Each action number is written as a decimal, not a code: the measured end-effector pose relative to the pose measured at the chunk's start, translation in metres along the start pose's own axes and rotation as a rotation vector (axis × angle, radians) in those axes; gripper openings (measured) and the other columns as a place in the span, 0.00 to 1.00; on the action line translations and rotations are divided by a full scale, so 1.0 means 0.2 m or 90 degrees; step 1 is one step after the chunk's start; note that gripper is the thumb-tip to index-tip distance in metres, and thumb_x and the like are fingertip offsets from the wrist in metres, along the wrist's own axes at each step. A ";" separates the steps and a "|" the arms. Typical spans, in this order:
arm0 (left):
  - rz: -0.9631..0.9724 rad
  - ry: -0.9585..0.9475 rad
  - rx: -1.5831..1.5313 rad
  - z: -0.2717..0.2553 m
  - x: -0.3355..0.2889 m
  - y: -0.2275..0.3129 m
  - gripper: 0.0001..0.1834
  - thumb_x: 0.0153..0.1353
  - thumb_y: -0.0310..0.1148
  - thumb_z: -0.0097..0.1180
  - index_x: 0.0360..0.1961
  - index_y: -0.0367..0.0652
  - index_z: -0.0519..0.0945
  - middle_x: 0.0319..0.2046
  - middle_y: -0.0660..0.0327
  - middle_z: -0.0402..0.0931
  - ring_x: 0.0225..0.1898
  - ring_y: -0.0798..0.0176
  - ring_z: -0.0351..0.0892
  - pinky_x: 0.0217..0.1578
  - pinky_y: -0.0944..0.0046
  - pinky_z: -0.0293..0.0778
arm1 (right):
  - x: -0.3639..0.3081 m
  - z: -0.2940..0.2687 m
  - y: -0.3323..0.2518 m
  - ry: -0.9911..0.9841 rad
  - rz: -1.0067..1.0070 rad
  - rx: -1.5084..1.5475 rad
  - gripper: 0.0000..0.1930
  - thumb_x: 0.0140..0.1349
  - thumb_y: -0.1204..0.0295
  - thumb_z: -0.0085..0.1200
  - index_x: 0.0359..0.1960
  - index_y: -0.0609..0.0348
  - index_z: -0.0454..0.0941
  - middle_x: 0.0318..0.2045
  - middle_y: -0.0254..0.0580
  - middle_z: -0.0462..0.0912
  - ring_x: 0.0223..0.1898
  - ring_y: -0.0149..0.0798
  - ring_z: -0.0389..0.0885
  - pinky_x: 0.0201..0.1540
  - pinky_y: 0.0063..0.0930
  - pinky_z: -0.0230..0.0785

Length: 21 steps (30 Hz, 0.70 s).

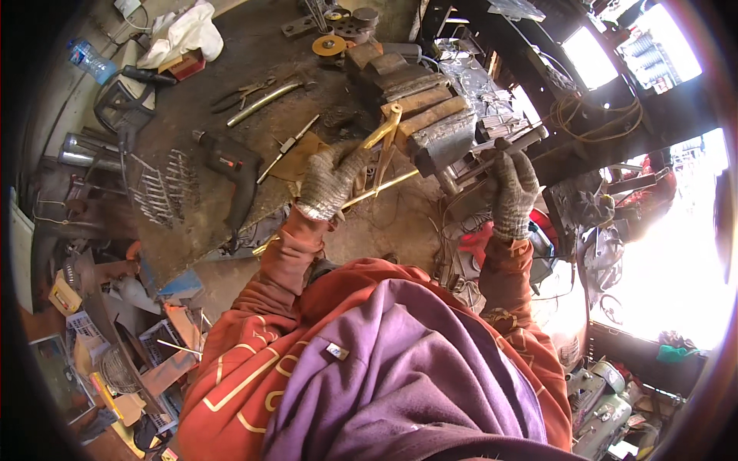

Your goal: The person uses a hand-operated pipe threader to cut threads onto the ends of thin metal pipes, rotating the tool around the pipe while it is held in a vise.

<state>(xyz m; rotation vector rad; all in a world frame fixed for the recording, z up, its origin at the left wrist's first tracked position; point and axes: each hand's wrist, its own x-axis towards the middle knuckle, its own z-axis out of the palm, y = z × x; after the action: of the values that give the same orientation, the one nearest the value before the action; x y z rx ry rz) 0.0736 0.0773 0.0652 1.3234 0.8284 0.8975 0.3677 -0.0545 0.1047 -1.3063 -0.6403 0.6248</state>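
My left hand (330,184), in a grey knitted glove, is closed on a gold-coloured metal frame (379,135). The frame's bent upper end rests close to the jaws of a heavy bench vise (444,138); whether they grip it I cannot tell. A long thin gold rod (390,184) runs below, passing behind my left wrist. My right hand (513,188), gloved the same way, is at the outer end of the vise, its fingers bent around a metal bar (526,139) there. Part of that grip is hidden by the glove.
Left on the dark workbench (181,257) lie a power drill (234,173), a hammer (269,100), pliers (242,94), a thin metal rod tool (288,147) and several drill bits (165,184). Farther back are a grinding disc (329,46) and water bottle (92,61). Boxes crowd the lower left.
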 end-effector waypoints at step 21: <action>-0.002 0.011 -0.080 0.13 0.07 -0.07 0.18 0.71 0.38 0.68 0.53 0.34 0.86 0.32 0.62 0.87 0.32 0.72 0.83 0.32 0.69 0.78 | -0.36 0.24 0.52 -0.560 -0.234 -0.660 0.24 0.62 0.65 0.67 0.59 0.56 0.81 0.53 0.50 0.84 0.50 0.57 0.86 0.53 0.47 0.78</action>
<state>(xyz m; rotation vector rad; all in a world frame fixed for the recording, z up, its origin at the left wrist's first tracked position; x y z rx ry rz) 0.1042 0.0777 0.0524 1.2071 0.7740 0.9442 0.2783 -0.0602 0.0033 -1.7459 -2.0737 0.5497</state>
